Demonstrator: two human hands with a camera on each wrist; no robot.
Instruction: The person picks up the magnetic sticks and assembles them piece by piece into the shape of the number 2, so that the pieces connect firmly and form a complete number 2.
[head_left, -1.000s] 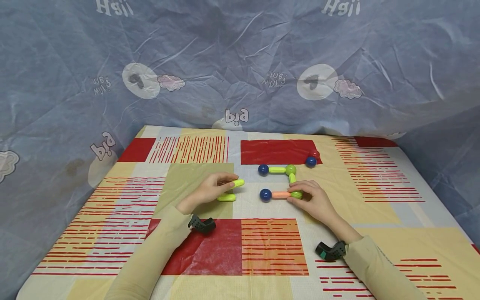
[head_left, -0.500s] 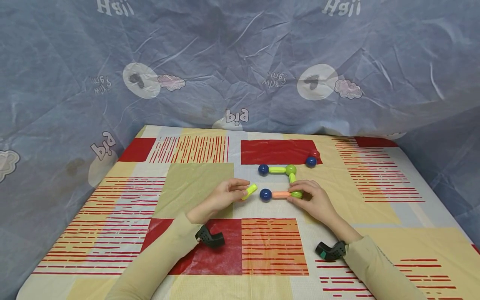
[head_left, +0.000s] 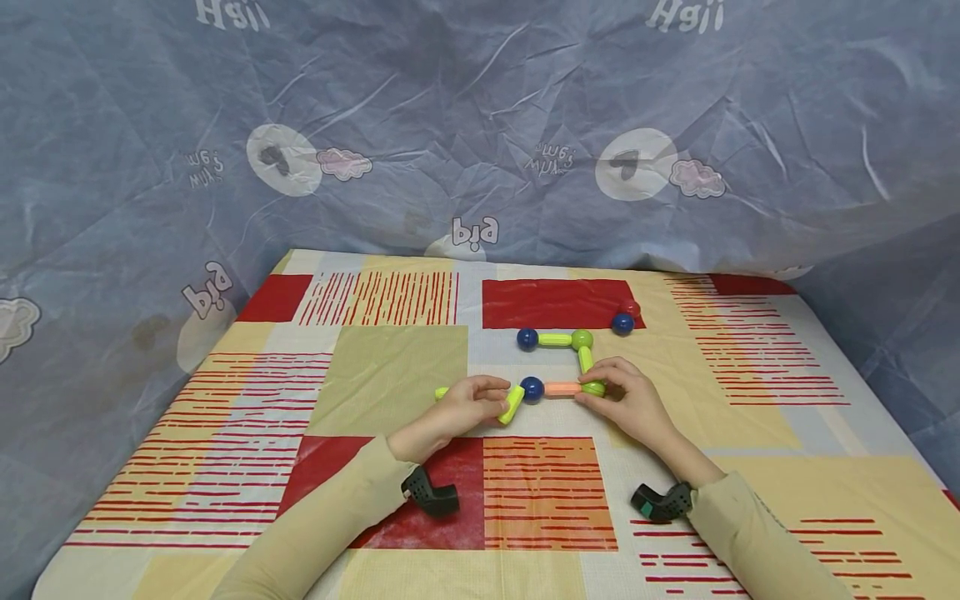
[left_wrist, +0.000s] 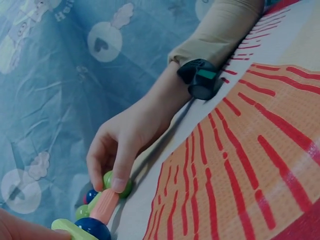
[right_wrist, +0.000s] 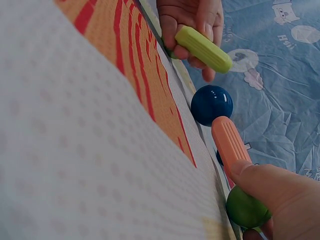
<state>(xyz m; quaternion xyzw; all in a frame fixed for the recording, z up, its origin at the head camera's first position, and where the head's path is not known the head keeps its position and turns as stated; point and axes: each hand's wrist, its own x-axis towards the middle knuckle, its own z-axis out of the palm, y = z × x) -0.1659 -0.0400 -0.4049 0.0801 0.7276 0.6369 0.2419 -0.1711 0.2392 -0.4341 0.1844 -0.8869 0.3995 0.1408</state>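
Head view: left hand [head_left: 467,408] pinches a lime rod [head_left: 512,404] between thumb and fingers; rod slanted, upper end just beside the near blue ball [head_left: 532,389] on the bench [head_left: 547,492]. Right hand [head_left: 630,402] nearly closed, pinching the peach rod [head_left: 561,389] at its end by the near green ball [head_left: 595,388]. Cross rod [head_left: 585,359] runs from there to the far green ball [head_left: 582,340]; far rod [head_left: 555,340] joins the far blue ball [head_left: 528,339]. Spare lime rod [head_left: 441,392] mostly hidden behind left hand. Loose blue ball [head_left: 622,324] beside red ball [head_left: 631,308].

Left wrist view: right hand's thumb at the peach rod's end; lime rod overlaps near blue ball, contact unclear.

Right wrist view: lime rod held crosswise, apart from near blue ball; peach rod touches that ball.
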